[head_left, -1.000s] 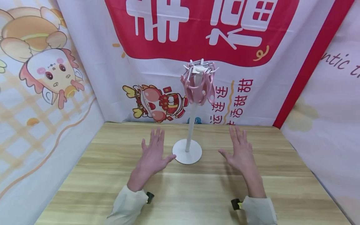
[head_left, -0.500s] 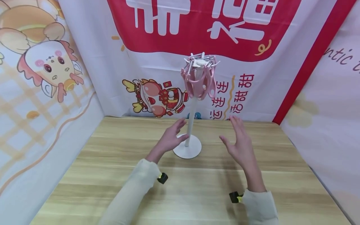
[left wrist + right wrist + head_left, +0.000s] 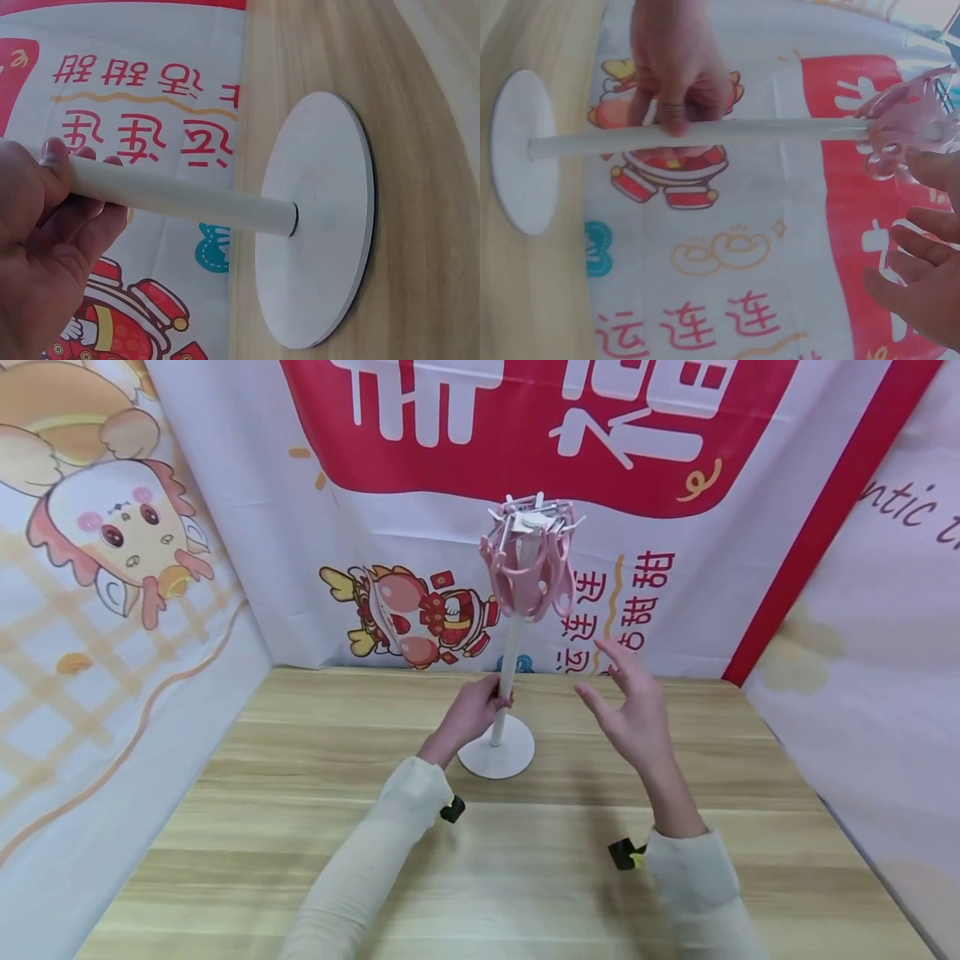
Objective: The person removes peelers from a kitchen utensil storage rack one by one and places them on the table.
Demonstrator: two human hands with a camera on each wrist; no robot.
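Observation:
A white stand with a round base (image 3: pixel 497 758) and a thin upright pole (image 3: pixel 180 201) is on the table. Around the top of the pole sits a pink folded rack (image 3: pixel 528 568) with white and grey rods; its exact kind is unclear. My left hand (image 3: pixel 471 710) grips the pole a little above the base, thumb on the near side and fingers behind. To the right of the pole, my right hand (image 3: pixel 637 714) is in the air with fingers spread, touching nothing. In the right wrist view the pink rack (image 3: pixel 904 124) appears beyond those fingers.
The wooden table (image 3: pixel 495 868) ends at a printed cloth backdrop (image 3: pixel 420 535) close behind the stand. Printed cloth walls (image 3: pixel 112 693) rise at the left and right. Each wrist wears a small black camera (image 3: pixel 453 810).
My left hand has moved right from beside the base and taken hold of the pole. My right hand has risen slightly, its fingers bending a little. The stand stays upright on the table.

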